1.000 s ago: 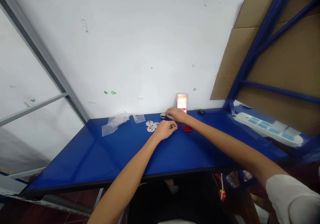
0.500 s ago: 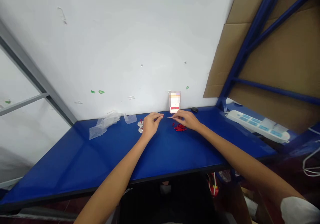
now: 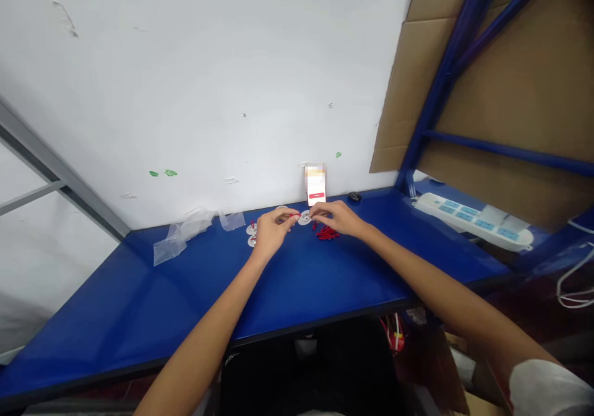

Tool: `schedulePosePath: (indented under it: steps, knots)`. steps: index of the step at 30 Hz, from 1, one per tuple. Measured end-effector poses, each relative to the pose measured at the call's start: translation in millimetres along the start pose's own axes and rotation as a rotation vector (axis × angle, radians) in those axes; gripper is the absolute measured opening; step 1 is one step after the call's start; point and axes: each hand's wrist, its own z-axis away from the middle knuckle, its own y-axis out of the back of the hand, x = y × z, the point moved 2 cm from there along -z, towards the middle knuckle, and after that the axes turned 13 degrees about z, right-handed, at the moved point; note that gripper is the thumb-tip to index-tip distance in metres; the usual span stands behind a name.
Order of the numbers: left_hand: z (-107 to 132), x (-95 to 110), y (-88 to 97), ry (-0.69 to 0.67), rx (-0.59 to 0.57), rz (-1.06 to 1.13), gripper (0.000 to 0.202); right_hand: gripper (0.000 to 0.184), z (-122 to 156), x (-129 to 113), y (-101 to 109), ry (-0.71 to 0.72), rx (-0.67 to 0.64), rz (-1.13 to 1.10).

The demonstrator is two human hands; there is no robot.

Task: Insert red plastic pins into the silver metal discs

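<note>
My left hand [image 3: 273, 230] is closed in a pinch on a small red piece [image 3: 294, 215], too small to name exactly. Facing it, my right hand [image 3: 340, 216] pinches the edge of a round white disc [image 3: 304, 218], its face turned toward me. The red piece and the disc are close together; whether they touch I cannot tell. Just below my right hand lies a pile of slim red pieces [image 3: 327, 234]. Left of my left hand are white discs with red bits on them [image 3: 251, 229], partly hidden by the hand.
A lit phone [image 3: 316, 186] leans on the white wall behind my hands. Clear plastic bags [image 3: 185, 233] lie on the blue table [image 3: 185, 298] at the left. A black mouse-like object [image 3: 354, 197] and a white power strip [image 3: 473, 221] are to the right.
My hands have come closer together. The disc in my right hand, seen nearly edge-on before, now shows its round face. The view has shifted slightly.
</note>
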Motion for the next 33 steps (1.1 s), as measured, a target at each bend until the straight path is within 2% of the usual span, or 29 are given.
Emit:
schedulePosePath:
  steps: [6,18,33]
  knots:
    - [3.4,-4.2,-4.5,-0.073,-0.041,-0.200,0.011,0.023,0.5,-9.2,-7.2,0.048,0.029,-0.039]
    - [4.0,-5.5,-5.1,-0.057,-0.009,-0.163,0.010,0.022,-0.4,-12.8,-14.7,0.076,0.052,-0.016]
    - [2.3,-21.4,-7.1,0.102,-0.036,-0.063,0.013,0.019,-0.3,-8.9,-14.8,0.093,0.023,0.111]
